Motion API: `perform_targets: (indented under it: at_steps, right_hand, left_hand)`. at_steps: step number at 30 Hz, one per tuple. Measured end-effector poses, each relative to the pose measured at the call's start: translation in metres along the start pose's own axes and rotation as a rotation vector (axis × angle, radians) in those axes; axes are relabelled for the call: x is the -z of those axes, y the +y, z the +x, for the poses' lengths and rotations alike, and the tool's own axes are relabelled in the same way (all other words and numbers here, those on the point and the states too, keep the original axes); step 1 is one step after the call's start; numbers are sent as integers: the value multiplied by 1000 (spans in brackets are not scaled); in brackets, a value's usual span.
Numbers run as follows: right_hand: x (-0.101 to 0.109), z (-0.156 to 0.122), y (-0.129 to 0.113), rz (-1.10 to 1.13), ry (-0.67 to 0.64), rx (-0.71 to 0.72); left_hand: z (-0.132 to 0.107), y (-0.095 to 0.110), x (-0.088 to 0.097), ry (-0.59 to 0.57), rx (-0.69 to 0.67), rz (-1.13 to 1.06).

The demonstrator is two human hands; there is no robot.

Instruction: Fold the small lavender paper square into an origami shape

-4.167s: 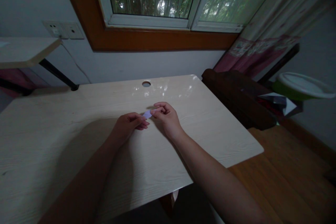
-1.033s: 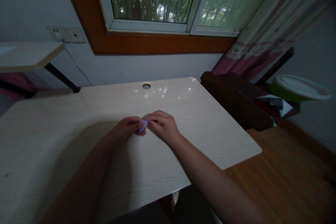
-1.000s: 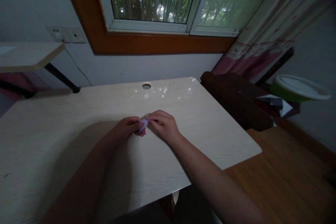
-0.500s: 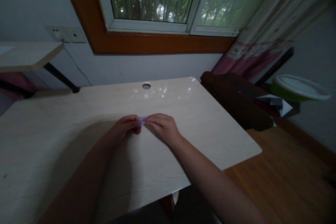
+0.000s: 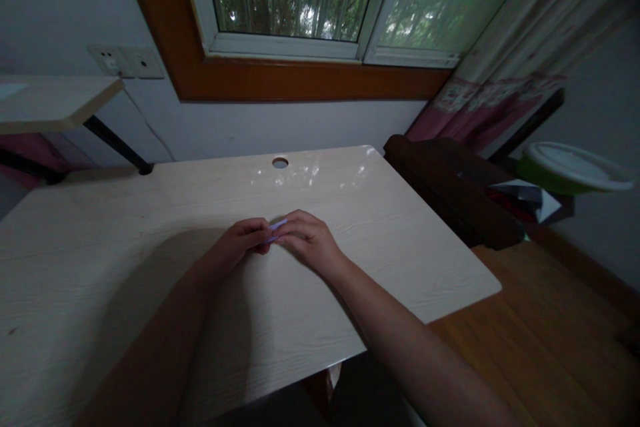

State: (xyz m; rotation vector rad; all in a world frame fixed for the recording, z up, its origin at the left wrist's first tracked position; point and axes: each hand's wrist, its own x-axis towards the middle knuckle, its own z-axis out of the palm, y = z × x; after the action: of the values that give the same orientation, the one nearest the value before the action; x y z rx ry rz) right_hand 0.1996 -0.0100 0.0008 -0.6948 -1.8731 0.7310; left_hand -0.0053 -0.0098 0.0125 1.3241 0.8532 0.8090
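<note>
My left hand (image 5: 241,241) and my right hand (image 5: 309,241) meet fingertip to fingertip over the middle of a pale wooden desk (image 5: 125,293). Both pinch a small folded piece of pale purple paper (image 5: 278,224), of which only a thin edge shows between the fingers. The fingers of both hands are curled and pressed together on it. Both forearms stretch in from the bottom of the view.
A round cable hole (image 5: 280,162) sits at the desk's far edge under a window. A dark wooden chair (image 5: 450,187) stands to the right, with a green and white basin (image 5: 570,170) beyond it. A shelf board (image 5: 50,100) juts out at the left.
The hands have closed in on the purple paper, so less of it shows than before. They stay at the same spot on the desk.
</note>
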Motion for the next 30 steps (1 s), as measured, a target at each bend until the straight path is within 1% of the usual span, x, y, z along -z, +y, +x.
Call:
perform_targets:
  at_steps: [3, 9, 12, 15, 24, 27, 30]
  right_hand:
    - [1, 1, 1, -22, 35, 10]
    - [5, 3, 0, -84, 134, 28]
    - [5, 3, -1, -95, 149, 15]
    - [5, 3, -1, -87, 147, 7]
    - [6, 3, 0, -41, 76, -11]
    - [7, 4, -2, -36, 94, -36]
    - [7, 5, -4, -22, 135, -67]
  left_hand:
    - [1, -2, -1, 24, -10, -27]
    - [4, -9, -5, 155, -74, -158]
    - [5, -11, -9, 167, -80, -236]
    - [6, -11, -12, 169, -102, -264]
    - [5, -9, -15, 162, -146, -258]
    - [5, -9, -17, 194, -183, -225]
    - [4, -8, -19, 237, -246, -149]
